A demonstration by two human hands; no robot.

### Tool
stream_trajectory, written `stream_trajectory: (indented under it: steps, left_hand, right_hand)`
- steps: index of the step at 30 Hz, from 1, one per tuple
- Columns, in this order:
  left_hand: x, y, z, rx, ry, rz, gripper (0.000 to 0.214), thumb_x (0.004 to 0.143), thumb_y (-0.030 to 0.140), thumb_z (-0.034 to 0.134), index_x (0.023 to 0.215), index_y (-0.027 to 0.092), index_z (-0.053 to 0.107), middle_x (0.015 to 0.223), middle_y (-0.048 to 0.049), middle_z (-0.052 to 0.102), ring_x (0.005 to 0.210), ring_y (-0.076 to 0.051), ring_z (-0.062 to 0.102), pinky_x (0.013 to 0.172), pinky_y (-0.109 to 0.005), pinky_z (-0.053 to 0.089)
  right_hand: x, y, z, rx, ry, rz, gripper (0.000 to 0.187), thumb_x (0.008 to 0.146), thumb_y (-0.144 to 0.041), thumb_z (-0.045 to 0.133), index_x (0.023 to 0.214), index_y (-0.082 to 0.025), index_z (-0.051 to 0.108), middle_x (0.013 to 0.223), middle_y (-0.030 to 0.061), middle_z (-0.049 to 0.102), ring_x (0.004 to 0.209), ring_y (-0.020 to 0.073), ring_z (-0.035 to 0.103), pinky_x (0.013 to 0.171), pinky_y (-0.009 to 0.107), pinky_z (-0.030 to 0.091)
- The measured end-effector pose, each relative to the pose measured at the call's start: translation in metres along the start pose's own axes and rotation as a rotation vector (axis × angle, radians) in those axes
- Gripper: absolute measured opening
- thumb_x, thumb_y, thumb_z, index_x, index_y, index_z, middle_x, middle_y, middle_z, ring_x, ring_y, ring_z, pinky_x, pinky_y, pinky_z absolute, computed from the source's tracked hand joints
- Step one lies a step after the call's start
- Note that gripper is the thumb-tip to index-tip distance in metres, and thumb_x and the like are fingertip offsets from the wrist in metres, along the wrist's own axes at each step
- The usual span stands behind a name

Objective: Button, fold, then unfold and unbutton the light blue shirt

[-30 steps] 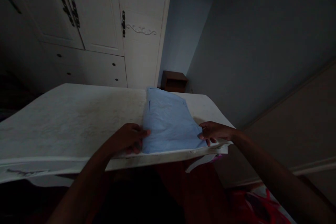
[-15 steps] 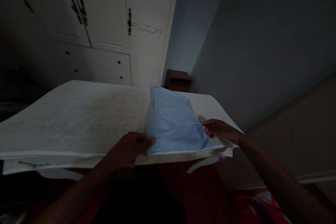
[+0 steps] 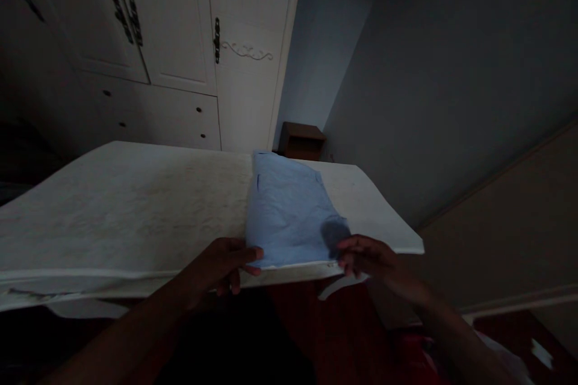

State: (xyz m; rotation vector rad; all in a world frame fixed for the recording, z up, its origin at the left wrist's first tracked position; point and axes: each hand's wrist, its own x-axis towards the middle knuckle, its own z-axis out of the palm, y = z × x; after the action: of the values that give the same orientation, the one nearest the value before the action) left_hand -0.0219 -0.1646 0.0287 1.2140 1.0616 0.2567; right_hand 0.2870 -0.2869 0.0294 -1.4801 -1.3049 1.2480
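A folded light-blue cloth [image 3: 289,210] lies on a white table [image 3: 126,210], its near edge at the table's front edge. My left hand [image 3: 223,264] pinches the cloth's near left corner, thumb on top and fingers curled under the edge. My right hand [image 3: 363,255] grips the near right corner, fingers curled on the fabric and casting a shadow on it. Both forearms reach in from below.
A white wardrobe [image 3: 180,42] with dark handles and drawers stands behind the table. A small brown cabinet [image 3: 301,139] sits in the far corner by a grey-blue wall. A pale strip [image 3: 336,286] hangs under the table's front edge. The floor below is dark red.
My right hand has come from the cloth's right side down to its near right corner. My left hand has slid a little lower along the near left corner.
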Motion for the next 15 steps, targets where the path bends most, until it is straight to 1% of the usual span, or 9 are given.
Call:
stream_trajectory:
  steps: [1, 2, 4, 5, 7, 9, 10, 13, 15]
  left_hand:
    - [0.001, 0.0, 0.001, -0.035, 0.001, -0.006, 0.048, 0.064, 0.055, 0.073, 0.08, 0.012, 0.057, 0.078, -0.0088, 0.07, 0.04, -0.008, 0.053, 0.033, -0.017, 0.022]
    - [0.002, -0.001, 0.002, -0.082, 0.0, -0.013, 0.048, 0.063, 0.053, 0.075, 0.081, 0.012, 0.057, 0.075, -0.0071, 0.068, 0.045, -0.01, 0.057, 0.033, -0.017, 0.024]
    - [0.005, -0.001, 0.005, -0.202, -0.009, -0.006, 0.046, 0.062, 0.046, 0.08, 0.084, 0.013, 0.058, 0.076, -0.0051, 0.067, 0.061, -0.016, 0.066, 0.037, -0.017, 0.035]
    - [0.007, -0.001, 0.007, -0.273, -0.009, 0.01, 0.044, 0.061, 0.042, 0.081, 0.084, 0.013, 0.058, 0.079, -0.0049, 0.066, 0.069, -0.018, 0.068, 0.042, -0.018, 0.043]
    - [0.009, 0.003, 0.011, -0.42, -0.003, 0.042, 0.037, 0.061, 0.031, 0.083, 0.083, 0.012, 0.059, 0.087, -0.0053, 0.067, 0.078, -0.019, 0.069, 0.059, -0.023, 0.055]
    - [0.008, 0.009, 0.015, -0.535, 0.012, 0.056, 0.028, 0.063, 0.02, 0.081, 0.081, 0.012, 0.061, 0.091, -0.0058, 0.068, 0.078, -0.017, 0.068, 0.072, -0.027, 0.058]
    - [0.007, 0.013, 0.017, -0.572, 0.019, 0.058, 0.024, 0.065, 0.016, 0.079, 0.08, 0.011, 0.061, 0.091, -0.006, 0.068, 0.077, -0.015, 0.067, 0.075, -0.028, 0.059]
    - [0.004, 0.023, 0.021, -0.619, 0.028, 0.061, 0.016, 0.07, 0.011, 0.075, 0.081, 0.01, 0.063, 0.089, -0.0072, 0.069, 0.074, -0.014, 0.067, 0.072, -0.025, 0.059]
    - [0.002, 0.028, 0.022, -0.628, 0.028, 0.066, 0.014, 0.073, 0.011, 0.073, 0.083, 0.009, 0.064, 0.089, -0.009, 0.069, 0.073, -0.014, 0.067, 0.072, -0.024, 0.06]
  right_hand:
    - [-0.003, 0.007, 0.013, 0.061, -0.079, 0.065, 0.034, 0.081, -0.043, 0.068, 0.105, -0.019, 0.062, 0.086, 0.0056, 0.069, 0.069, 0.0135, 0.065, 0.061, 0.027, 0.051]
    - [-0.004, 0.015, 0.026, 0.125, -0.119, 0.108, 0.033, 0.081, -0.042, 0.068, 0.104, -0.018, 0.063, 0.089, 0.0061, 0.07, 0.071, 0.0135, 0.066, 0.062, 0.026, 0.05]
    - [-0.002, 0.029, 0.053, 0.246, -0.214, 0.15, 0.035, 0.082, -0.043, 0.068, 0.102, -0.015, 0.063, 0.097, 0.0104, 0.07, 0.081, 0.0172, 0.068, 0.066, 0.028, 0.051]
    - [0.001, 0.034, 0.066, 0.329, -0.219, 0.154, 0.039, 0.081, -0.045, 0.068, 0.104, -0.014, 0.063, 0.101, 0.0123, 0.07, 0.084, 0.019, 0.069, 0.07, 0.03, 0.051]
    - [0.008, 0.039, 0.09, 0.525, -0.209, 0.167, 0.045, 0.081, -0.049, 0.068, 0.108, -0.014, 0.062, 0.108, 0.0152, 0.068, 0.091, 0.0216, 0.069, 0.08, 0.036, 0.051]
    - [0.017, 0.036, 0.109, 0.735, -0.225, 0.161, 0.051, 0.081, -0.054, 0.065, 0.111, -0.013, 0.063, 0.114, 0.0167, 0.066, 0.099, 0.0233, 0.067, 0.091, 0.041, 0.048]
    - [0.021, 0.033, 0.118, 0.833, -0.237, 0.152, 0.053, 0.081, -0.057, 0.063, 0.111, -0.013, 0.063, 0.116, 0.0166, 0.065, 0.104, 0.0238, 0.065, 0.097, 0.042, 0.045]
    - [0.031, 0.021, 0.135, 1.062, -0.242, 0.117, 0.06, 0.081, -0.063, 0.06, 0.11, -0.012, 0.064, 0.121, 0.0151, 0.063, 0.116, 0.0245, 0.059, 0.108, 0.041, 0.037]
    - [0.036, 0.014, 0.14, 1.151, -0.201, 0.101, 0.063, 0.08, -0.066, 0.058, 0.107, -0.009, 0.064, 0.121, 0.016, 0.063, 0.119, 0.0244, 0.056, 0.111, 0.038, 0.035]
